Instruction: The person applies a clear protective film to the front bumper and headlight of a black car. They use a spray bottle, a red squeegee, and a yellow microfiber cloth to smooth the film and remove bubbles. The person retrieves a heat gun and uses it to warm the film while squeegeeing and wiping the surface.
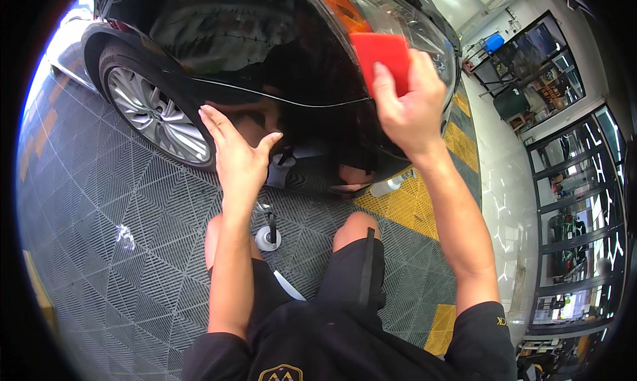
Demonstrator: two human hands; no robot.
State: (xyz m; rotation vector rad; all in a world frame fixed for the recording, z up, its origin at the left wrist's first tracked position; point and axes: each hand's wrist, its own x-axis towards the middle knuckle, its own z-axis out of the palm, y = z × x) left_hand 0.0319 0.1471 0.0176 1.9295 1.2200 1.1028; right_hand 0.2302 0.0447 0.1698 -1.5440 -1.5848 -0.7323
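A flat red card (379,57) is clamped between the thumb and fingers of the right hand (413,112), apparently so that its far edge is left free against the headlight (413,17) just beyond the grip. To the grip's left, nothing is held by the left hand (240,157); its thumb and fingers are spread apart by the black bumper (325,127), perhaps for steadying, though contact cannot be told. Below the grip, a white bottle (386,186) is placed, seemingly within reach.
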